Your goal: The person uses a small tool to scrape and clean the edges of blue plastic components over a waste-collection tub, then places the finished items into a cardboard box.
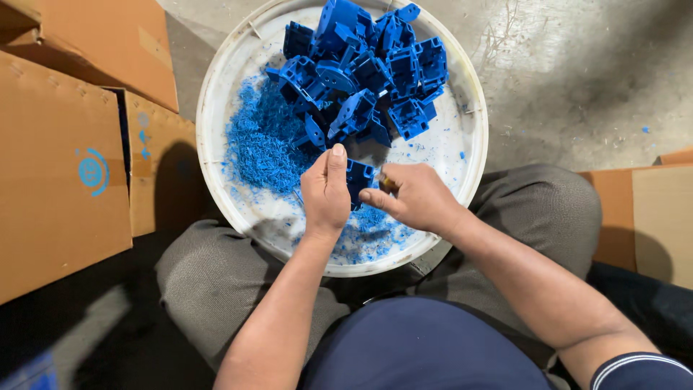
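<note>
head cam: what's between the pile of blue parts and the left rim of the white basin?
A heap of blue plastic shavings covers the floor of the white basin there, left of the blue parts pile, in the head view.

Grey concrete floor (577, 87), scuffed and dusty, brightest at 1 o'clock. Brown cardboard boxes (65, 166) fill 9 to 11 o'clock, another cardboard piece (650, 217) at 3 o'clock. Dark shadow at 7 o'clock.

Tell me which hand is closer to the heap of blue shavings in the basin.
Left. The left hand sits right beside the blue shavings, at their lower right edge. The right hand is farther right, past the blue part held between both hands.
</note>
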